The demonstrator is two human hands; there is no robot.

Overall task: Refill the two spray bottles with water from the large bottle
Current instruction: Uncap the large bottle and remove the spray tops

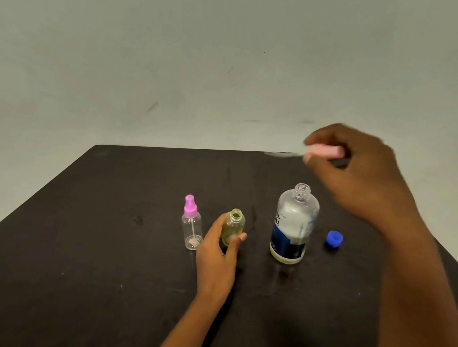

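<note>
Refill set on black table, my view.
My left hand wraps open yellowish clear spray bottle; my right hand pinches blurred pink spray head, 12 o'clock of uncapped blue-labelled large clear bottle.

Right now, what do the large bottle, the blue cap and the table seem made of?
Large bottle: clear glossy plastic, probably; liquid shows through it. Blue cap: evenly coloured opaque plastic, likely. Table: dark, dull top with faint scuffs; wood or laminate, I cannot tell.
</note>
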